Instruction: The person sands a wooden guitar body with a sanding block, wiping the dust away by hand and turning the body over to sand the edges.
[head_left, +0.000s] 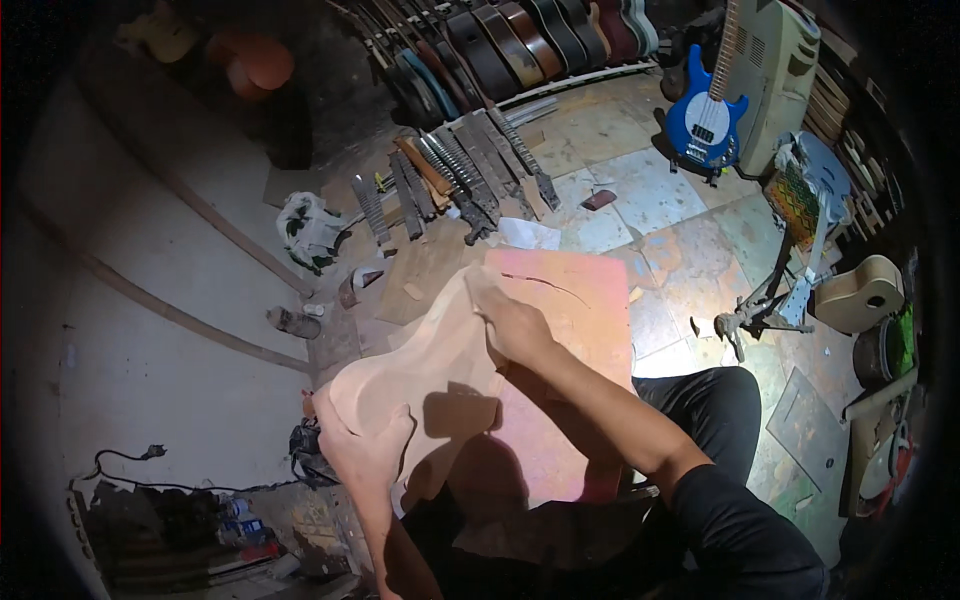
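Note:
A pale, unfinished wooden guitar body [430, 370] is tilted up in front of me, over a worn pink-orange board [595, 330]. My left hand [365, 445] is closed round its rounded left end, the thumb lying on the face and the other fingers over the edge. At the far narrower end my right hand [515, 325] is closed on the edge. Its fingertips are partly hidden, so I cannot tell whether they hold anything else against the wood. My own shadow falls across the lower face of the guitar body and the board.
Several guitar necks [465, 165] lie on the tiled floor ahead, below a row of guitar bodies [510, 40]. A blue electric bass [705, 115] stands at the far right. An acoustic guitar body [860, 295] is at the right. A pale wall panel [170, 330] rises on the left.

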